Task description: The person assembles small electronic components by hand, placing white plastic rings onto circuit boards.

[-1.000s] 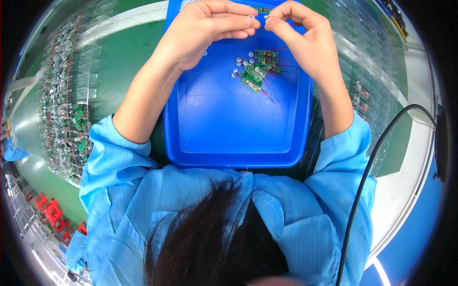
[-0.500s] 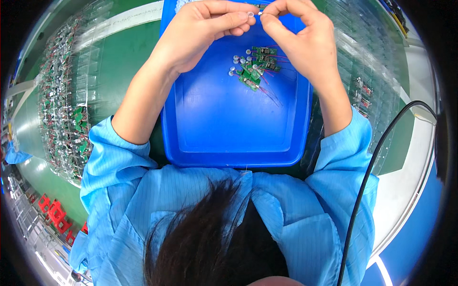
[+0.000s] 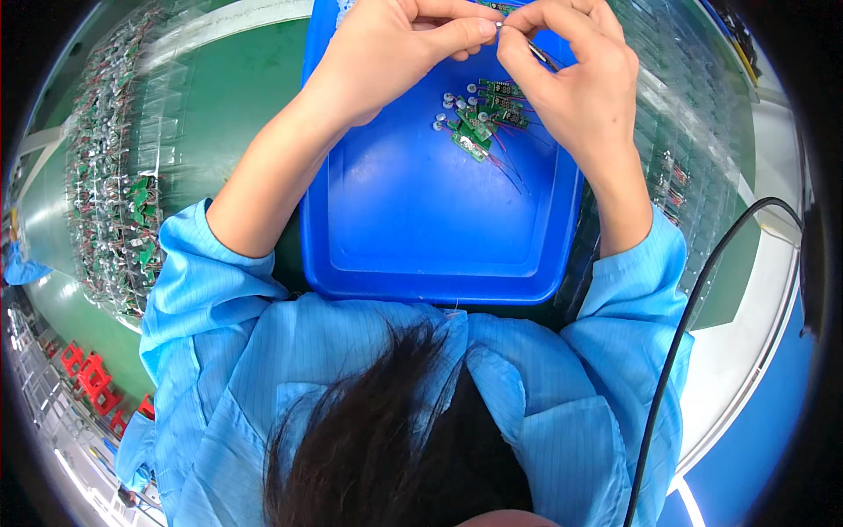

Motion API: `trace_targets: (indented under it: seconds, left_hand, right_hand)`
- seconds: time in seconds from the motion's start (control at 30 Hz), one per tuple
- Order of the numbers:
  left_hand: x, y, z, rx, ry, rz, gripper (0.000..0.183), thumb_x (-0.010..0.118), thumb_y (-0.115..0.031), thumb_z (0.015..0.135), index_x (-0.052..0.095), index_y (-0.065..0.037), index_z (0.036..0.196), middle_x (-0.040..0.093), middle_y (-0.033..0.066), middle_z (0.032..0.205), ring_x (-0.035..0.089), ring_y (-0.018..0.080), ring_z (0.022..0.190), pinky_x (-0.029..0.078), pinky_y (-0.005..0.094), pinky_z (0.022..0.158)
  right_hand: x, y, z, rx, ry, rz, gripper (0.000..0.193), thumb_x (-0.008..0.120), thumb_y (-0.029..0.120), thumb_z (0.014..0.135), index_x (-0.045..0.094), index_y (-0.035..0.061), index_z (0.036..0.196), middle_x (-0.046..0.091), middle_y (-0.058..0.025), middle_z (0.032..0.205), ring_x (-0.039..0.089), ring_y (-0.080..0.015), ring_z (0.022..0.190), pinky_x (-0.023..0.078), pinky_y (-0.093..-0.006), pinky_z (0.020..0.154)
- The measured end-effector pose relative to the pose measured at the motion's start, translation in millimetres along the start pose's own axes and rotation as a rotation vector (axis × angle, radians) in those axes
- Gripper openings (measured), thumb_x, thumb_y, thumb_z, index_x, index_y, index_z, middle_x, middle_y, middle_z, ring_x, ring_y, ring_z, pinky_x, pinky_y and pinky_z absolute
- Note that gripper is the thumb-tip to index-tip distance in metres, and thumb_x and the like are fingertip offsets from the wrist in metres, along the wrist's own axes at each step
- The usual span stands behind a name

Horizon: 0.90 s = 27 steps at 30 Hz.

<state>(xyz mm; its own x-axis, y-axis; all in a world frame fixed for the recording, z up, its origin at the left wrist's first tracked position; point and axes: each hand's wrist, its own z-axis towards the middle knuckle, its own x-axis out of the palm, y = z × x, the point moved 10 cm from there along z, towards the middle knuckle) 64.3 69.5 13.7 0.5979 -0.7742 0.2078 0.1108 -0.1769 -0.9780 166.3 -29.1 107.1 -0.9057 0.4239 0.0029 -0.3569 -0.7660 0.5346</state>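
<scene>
Both my hands meet over the far part of a blue plastic tray (image 3: 439,288). My left hand (image 3: 395,53) is closed, thumb and fingers pinched on something too small and hidden to name. A tiny white piece (image 3: 500,25) shows between the two sets of fingertips. My right hand (image 3: 575,83) is closed in a pinch, with a slim dark metallic tool (image 3: 543,55) running under its fingers. Just beyond the fingertips part of a green circuit board (image 3: 500,6) shows. Below the hands several small green circuit boards (image 3: 479,132) with red wires and round white parts lie in a pile.
To the left, clear plastic trays (image 3: 114,176) hold many wired boards on the green table (image 3: 237,79). More clear trays (image 3: 694,167) stand on the right. A black cable (image 3: 680,307) curves up along my right side. Red stools (image 3: 92,373) stand beyond at lower left.
Both hands have shifted slightly right and their fingertips have come together. The slim metallic tool now shows under my right hand. The pile of boards appears a little further right in view.
</scene>
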Motion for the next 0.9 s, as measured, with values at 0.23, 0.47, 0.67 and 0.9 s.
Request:
trace_targets:
  seconds: [0.23,0.47,0.67,0.9]
  left_hand:
    - [4,-14,-8,0.135,-0.098,0.149,0.016,0.068,-0.006,0.099,0.075,0.006,0.108,0.074,0.0040,0.091,0.066,0.0069,0.082,0.053,0.0204,0.073]
    - [2,-20,-15,0.211,-0.201,0.248,0.016,0.073,-0.002,0.095,0.075,0.005,0.109,0.076,0.0068,0.095,0.069,0.0087,0.087,0.057,0.0220,0.079]
    - [-2,-19,-13,0.240,-0.194,0.203,0.015,0.072,-0.001,0.094,0.075,0.005,0.107,0.077,0.0095,0.099,0.072,0.0127,0.089,0.058,0.0252,0.081]
    - [-1,-25,-11,0.380,-0.152,0.242,0.019,0.072,-0.007,0.097,0.074,0.002,0.114,0.075,0.0067,0.102,0.070,0.0110,0.095,0.058,0.0257,0.087]
  right_hand:
    - [4,10,-1,-0.101,0.006,-0.122,0.011,0.076,0.003,0.071,0.066,0.0041,0.076,0.063,-0.0089,0.072,0.058,-0.0289,0.078,0.046,-0.0401,0.070]
    - [1,1,0,-0.008,0.048,0.031,0.008,0.075,0.005,0.078,0.068,0.0013,0.081,0.064,-0.0120,0.075,0.059,-0.0309,0.080,0.049,-0.0394,0.072]
    - [25,19,12,0.157,0.424,-0.789,0.004,0.072,0.004,0.082,0.071,0.0019,0.085,0.067,-0.0113,0.079,0.061,-0.0326,0.082,0.051,-0.0415,0.075]
    - [-1,-8,2,0.228,0.343,-0.901,0.016,0.085,0.018,0.082,0.079,0.0062,0.092,0.075,-0.0092,0.091,0.072,-0.0226,0.083,0.057,-0.0338,0.075]
